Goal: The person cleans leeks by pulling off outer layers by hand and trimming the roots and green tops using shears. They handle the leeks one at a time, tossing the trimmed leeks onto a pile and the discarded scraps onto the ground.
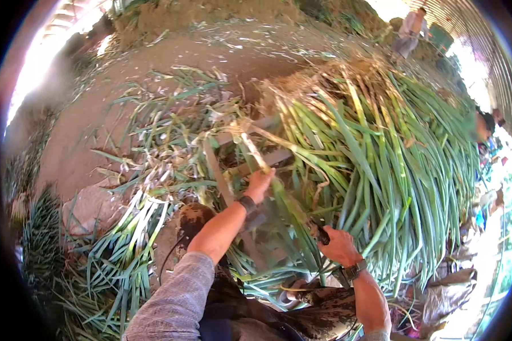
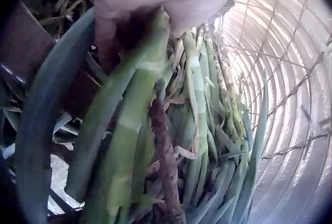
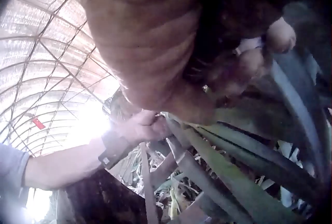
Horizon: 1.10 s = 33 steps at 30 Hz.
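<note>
My left hand grips a long green onion just below its pale end, which points up and away from me. In the left wrist view the green onion's layered leaves spread down from under the fingers. My right hand is lower and to the right, beside the leaves, its fingers curled round a dark object whose kind I cannot tell. A thin brown, rough strip hangs beside the leaves in the left wrist view.
A large heap of green onions lies to the right, roots away from me. Peeled green onions lie at left among stripped leaves. A wooden frame stands before my knees. A person is at the far right.
</note>
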Motion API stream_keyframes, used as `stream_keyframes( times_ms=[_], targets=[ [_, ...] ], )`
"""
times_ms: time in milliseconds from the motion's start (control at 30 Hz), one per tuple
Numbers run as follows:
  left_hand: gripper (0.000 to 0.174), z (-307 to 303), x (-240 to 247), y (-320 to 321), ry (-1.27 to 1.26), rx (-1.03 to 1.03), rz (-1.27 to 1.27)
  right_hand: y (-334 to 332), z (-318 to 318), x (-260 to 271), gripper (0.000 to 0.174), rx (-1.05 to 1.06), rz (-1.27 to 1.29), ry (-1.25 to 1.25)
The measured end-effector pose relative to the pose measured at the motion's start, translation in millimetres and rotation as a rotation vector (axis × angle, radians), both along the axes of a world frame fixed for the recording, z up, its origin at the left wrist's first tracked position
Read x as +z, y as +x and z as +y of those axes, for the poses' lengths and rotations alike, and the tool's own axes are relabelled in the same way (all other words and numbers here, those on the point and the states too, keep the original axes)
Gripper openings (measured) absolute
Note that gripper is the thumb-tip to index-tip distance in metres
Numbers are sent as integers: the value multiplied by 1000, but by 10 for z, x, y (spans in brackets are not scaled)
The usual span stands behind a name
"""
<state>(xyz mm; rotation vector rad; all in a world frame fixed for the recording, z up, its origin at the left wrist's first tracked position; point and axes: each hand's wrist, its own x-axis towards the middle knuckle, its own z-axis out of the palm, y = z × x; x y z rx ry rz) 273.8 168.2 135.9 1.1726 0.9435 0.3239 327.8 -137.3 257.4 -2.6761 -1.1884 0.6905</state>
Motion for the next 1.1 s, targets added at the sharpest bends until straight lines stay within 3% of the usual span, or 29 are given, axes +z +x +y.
stream_keyframes(
  times_ms=[33, 67, 133, 200, 367, 467, 700, 800, 900, 967, 1100],
  targets=[
    [50, 57, -140, -42, 2, 15, 4, -3, 28, -38, 36, -16, -20, 47],
    [50, 79, -283, -35, -92, -26, -123, -4, 66, -79, 36, -13, -17, 43],
    [52, 19, -419, 30, -205, -84, -260, 17, 141, -41, 54, 13, -32, 62],
    [52, 15, -456, 29, -347, 29, -169, 18, 254, 22, 51, 11, -43, 67],
    [48, -36, -384, -34, -443, 17, -246, 138, 439, -190, 46, 25, 5, 140],
    [50, -49, -274, -114, -399, -101, -232, 163, 629, -137, 51, 12, -6, 122],
    [31, -118, -315, -222, -443, -14, -432, 236, 629, 53, 62, 18, 140, 17],
    [26, -107, -324, -234, -410, 0, -268, 359, 408, -11, 54, 14, 348, 56],
    [25, -65, -274, -259, -531, 74, -385, 326, 236, -32, 54, -3, 315, 142],
    [26, -51, -344, -227, -458, -53, -317, 366, 200, -110, 54, -3, 327, 149],
    [24, -129, -402, -218, -364, -14, -304, 394, 223, -23, 55, -17, 373, 90]
  ],
)
